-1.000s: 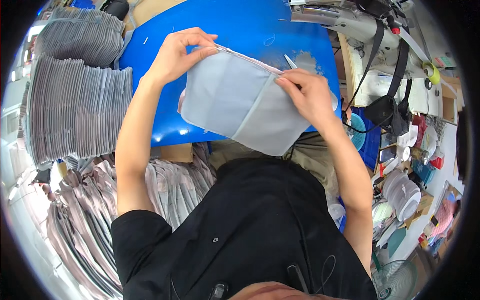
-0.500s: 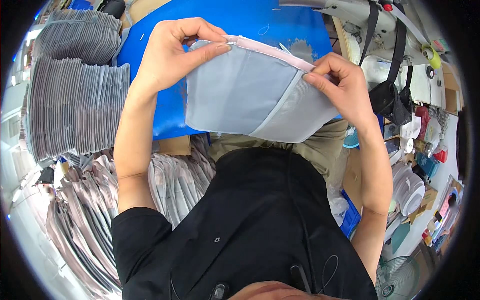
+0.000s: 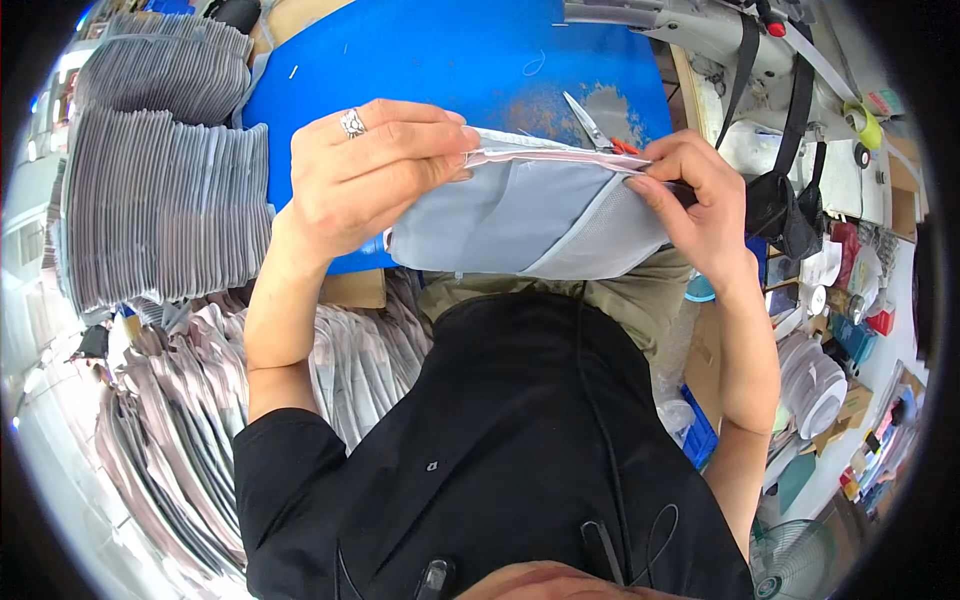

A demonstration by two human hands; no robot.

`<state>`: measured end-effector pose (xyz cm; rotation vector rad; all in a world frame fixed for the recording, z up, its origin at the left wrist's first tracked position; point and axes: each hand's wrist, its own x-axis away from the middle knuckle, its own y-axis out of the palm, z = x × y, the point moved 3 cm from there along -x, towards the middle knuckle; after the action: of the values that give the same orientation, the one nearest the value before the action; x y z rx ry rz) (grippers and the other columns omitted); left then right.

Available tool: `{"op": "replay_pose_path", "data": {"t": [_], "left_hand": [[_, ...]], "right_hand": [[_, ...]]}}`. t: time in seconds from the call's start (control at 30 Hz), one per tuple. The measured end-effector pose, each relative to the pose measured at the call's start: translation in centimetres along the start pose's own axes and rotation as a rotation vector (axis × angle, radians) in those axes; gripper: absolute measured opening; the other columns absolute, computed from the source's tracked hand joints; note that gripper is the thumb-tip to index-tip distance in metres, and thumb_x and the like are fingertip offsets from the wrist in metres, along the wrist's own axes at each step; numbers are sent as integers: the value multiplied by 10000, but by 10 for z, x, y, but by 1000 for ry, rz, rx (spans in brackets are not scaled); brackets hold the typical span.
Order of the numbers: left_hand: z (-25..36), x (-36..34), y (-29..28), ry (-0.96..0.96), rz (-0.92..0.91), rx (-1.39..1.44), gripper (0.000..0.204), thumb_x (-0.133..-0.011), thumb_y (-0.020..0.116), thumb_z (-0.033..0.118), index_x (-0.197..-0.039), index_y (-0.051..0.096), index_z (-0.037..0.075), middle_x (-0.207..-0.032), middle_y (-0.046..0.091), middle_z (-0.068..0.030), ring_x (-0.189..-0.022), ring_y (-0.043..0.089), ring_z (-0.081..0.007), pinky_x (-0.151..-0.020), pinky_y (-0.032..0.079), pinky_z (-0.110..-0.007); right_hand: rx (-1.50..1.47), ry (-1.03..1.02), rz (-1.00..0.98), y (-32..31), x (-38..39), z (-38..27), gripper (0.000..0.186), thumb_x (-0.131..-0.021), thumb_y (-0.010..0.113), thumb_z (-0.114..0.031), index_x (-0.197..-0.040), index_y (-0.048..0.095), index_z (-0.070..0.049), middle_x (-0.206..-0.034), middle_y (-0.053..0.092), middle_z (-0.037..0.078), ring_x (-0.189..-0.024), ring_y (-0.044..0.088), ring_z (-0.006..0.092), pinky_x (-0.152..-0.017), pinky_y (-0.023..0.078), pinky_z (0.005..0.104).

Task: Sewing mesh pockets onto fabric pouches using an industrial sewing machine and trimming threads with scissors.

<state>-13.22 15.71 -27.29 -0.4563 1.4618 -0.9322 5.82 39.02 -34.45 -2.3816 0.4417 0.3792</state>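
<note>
Between my hands hangs a grey fabric panel (image 3: 500, 225) with a mesh section at its right and a pinkish strip along the top edge. My left hand (image 3: 375, 175), with a ring on one finger, pinches the panel's upper left corner. The upper right corner is pinched between thumb and fingers of my right hand (image 3: 695, 195). Behind the top edge a pair of scissors (image 3: 590, 122) with orange-red handles lies on the blue table (image 3: 430, 55), its handles partly covered by the panel and my right hand.
Tall stacks of grey fabric pieces (image 3: 165, 205) stand at the left. Below them hang many pinkish-grey pieces (image 3: 180, 420). A sewing machine (image 3: 690, 20) with black straps is at the upper right. A blue crate (image 3: 700, 425) and a fan (image 3: 790, 555) sit lower right.
Both hands have come lower with the panel, whose top edge now tips toward me. My left hand has turned, its back now showing. More of the scissors has come into sight.
</note>
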Motion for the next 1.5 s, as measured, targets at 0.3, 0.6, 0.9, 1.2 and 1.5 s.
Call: {"op": "replay_pose_path", "data": {"t": [0.3,0.6,0.9,1.2,1.5], "left_hand": [[6,13,-6,-42,-38,18,208,-681,844,-19,-871,757,-22,-969,774,-120,-906,777,-272,-732,632,-334],[2,17,-2,-237,-19,74,184,-727,875,46,-790,702,51,-900,776,-75,-784,753,-180,-618,556,-242],[-2,23,3,-547,61,264,139,-785,828,-7,-831,713,57,-911,788,-73,-804,759,-185,-678,568,-257],[-12,25,6,-676,93,336,133,-842,816,25,-801,692,49,-895,790,-66,-818,747,-129,-747,564,-251],[-22,21,-4,-722,140,333,131,-843,814,14,-800,695,46,-888,787,-68,-826,730,-109,-802,558,-258]], "right_hand": [[-14,22,-15,3,-1,-4,176,-848,827,-87,-870,668,-16,-936,697,125,-815,673,240,-703,535,318],[-28,69,-25,4,-2,-6,181,-832,832,-68,-831,664,-1,-904,678,111,-836,668,204,-737,521,300],[-57,155,-65,6,-9,-7,284,-852,843,-165,-792,614,-9,-809,653,92,-744,645,202,-657,498,316],[-84,299,-98,11,-14,-4,297,-866,843,-191,-785,614,-19,-760,637,37,-661,540,110,-597,427,283],[-333,340,-81,18,-20,-18,132,-920,783,-122,-990,753,-14,-768,625,26,-675,536,97,-623,448,274]]}}
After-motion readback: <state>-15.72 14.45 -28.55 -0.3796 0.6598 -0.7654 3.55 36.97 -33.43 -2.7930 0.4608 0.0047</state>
